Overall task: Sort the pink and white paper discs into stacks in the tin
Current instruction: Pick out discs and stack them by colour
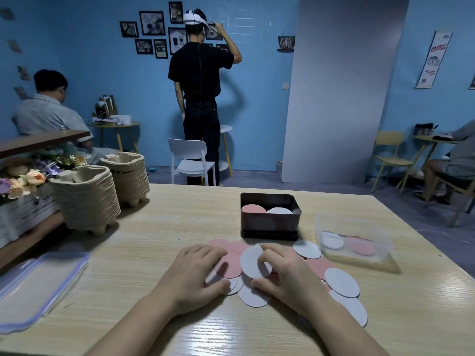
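Tin (pixel 268 223): far part of tabletop (pixel 154 253), lid off, 2 stacks side by side, pink stack (pixel 253 208) left, white stack (pixel 280 210) right, keeping colours separate. Pile (pixel 341 282): loose overlapping discs just before the tin. Right hand (pixel 285 273): pinches 1 white disc (pixel 253 263), edge raised, likely peeling it free. Left hand (pixel 195 271): fingers flat on pink discs (pixel 231 265), apparently steadying the pile.
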Motion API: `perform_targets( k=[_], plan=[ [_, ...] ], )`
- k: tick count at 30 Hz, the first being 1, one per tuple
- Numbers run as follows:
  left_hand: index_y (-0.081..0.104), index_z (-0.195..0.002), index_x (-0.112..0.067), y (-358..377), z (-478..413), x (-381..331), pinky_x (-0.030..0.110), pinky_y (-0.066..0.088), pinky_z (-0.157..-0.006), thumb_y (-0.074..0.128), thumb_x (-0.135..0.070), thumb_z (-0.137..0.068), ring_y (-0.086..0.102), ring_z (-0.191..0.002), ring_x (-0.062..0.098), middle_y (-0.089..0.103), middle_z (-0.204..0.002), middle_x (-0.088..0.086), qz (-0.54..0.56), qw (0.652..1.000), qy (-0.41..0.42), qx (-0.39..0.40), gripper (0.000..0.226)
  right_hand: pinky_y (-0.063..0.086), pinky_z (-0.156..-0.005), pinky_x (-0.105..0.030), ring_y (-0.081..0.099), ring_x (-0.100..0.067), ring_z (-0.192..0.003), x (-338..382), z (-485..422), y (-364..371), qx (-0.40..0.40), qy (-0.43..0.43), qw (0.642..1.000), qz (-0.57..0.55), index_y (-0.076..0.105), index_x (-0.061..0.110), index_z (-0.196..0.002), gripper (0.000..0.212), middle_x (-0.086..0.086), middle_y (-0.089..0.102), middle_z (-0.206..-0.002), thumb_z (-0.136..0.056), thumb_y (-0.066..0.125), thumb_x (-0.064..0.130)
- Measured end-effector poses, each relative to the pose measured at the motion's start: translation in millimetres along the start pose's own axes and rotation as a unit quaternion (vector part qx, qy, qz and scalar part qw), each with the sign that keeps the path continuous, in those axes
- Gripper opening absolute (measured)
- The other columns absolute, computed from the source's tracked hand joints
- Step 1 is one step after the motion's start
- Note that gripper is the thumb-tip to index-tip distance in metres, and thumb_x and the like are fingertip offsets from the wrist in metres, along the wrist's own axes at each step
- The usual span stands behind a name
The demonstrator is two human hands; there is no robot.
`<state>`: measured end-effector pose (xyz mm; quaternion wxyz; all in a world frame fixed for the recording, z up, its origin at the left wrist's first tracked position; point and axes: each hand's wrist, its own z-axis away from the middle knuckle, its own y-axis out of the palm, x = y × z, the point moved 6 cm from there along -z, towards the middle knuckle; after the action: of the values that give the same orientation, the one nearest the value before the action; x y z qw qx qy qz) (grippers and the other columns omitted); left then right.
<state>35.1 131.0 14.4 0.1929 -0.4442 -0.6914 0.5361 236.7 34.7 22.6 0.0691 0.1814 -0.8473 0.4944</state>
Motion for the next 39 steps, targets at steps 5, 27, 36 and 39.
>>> perform_targets(
  k=[5, 27, 36, 39],
  plan=[
    [0.047, -0.142, -0.038, 7, -12, -7, 0.033, 0.022, -0.116, 0.047, -0.070, -0.085, 0.037, -0.132, 0.006, 0.051, -0.137, -0.020, 0.009, 1.000, -0.011, 0.002, 0.065, 0.053, -0.079, -0.028, 0.052, -0.006, -0.115, -4, 8, -5, 0.001, 0.013, 1.000, 0.010, 0.054, 0.027, -0.091, 0.037, 0.017, 0.053, -0.136, -0.079, 0.065, 0.059],
    [0.063, -0.126, -0.019, 2, -2, -35, 0.032, 0.052, -0.096, 0.074, -0.049, -0.088, 0.059, -0.123, 0.015, 0.059, -0.140, -0.004, 0.071, 0.980, 0.144, -0.120, 0.049, 0.043, -0.098, -0.019, 0.055, -0.015, -0.122, 21, 2, 7, 0.010, -0.046, 0.997, -0.064, 0.054, 0.027, -0.126, 0.050, 0.002, 0.056, -0.142, -0.084, 0.070, 0.051],
    [0.061, -0.112, -0.029, -14, 3, -34, 0.026, 0.051, -0.075, 0.067, -0.034, -0.091, 0.051, -0.094, -0.007, 0.056, -0.105, -0.028, 0.114, 0.975, 0.105, -0.162, 0.023, 0.045, -0.098, -0.022, 0.049, -0.010, -0.132, 11, 6, 0, -0.028, -0.029, 0.996, -0.079, 0.057, 0.024, -0.109, 0.033, 0.002, 0.054, -0.144, -0.084, 0.069, 0.043],
    [0.063, -0.111, -0.029, -12, 3, -33, 0.033, 0.053, -0.075, 0.067, -0.029, -0.091, 0.057, -0.092, 0.003, 0.060, -0.105, -0.025, 0.109, 0.975, 0.112, -0.157, 0.021, 0.038, -0.098, -0.014, 0.049, -0.009, -0.131, 16, 5, 0, -0.026, -0.033, 0.996, -0.076, 0.055, 0.026, -0.107, 0.032, 0.003, 0.055, -0.142, -0.083, 0.069, 0.044]
  ],
)
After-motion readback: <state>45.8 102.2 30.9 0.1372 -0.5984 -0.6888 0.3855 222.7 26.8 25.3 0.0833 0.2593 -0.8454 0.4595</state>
